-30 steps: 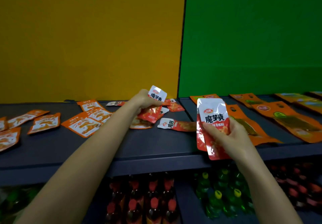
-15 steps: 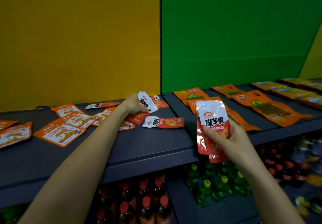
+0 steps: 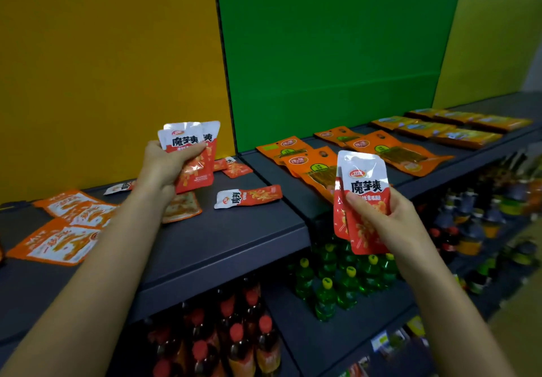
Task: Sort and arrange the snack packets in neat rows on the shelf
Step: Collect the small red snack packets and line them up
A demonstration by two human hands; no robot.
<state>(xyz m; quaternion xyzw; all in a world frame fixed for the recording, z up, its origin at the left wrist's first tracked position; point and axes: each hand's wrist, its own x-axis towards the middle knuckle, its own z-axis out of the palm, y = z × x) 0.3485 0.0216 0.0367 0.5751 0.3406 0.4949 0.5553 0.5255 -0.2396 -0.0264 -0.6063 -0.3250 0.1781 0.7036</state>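
Note:
My left hand [image 3: 162, 168] holds two red-and-white snack packets [image 3: 192, 156] upright above the dark shelf [image 3: 223, 238]. My right hand [image 3: 390, 224] grips a small stack of the same red-and-white packets [image 3: 362, 197] in front of the shelf's front edge. One more red-and-white packet [image 3: 249, 196] lies flat on the shelf between my hands, and two others [image 3: 234, 167] lie near the back wall. A further packet [image 3: 181, 208] sits partly under my left wrist.
Larger orange-and-white packets [image 3: 67, 230] lie scattered at the left. Long orange packets [image 3: 311, 165] lie on the right shelf section, with yellow-orange ones [image 3: 457, 130] in rows farther right. Green bottles [image 3: 337, 282] and red-capped bottles [image 3: 234, 338] stand on the shelf below.
My left hand has lifted its packets off the shelf, turned them upright and now shows two. The view has shifted right; my right hand keeps its stack.

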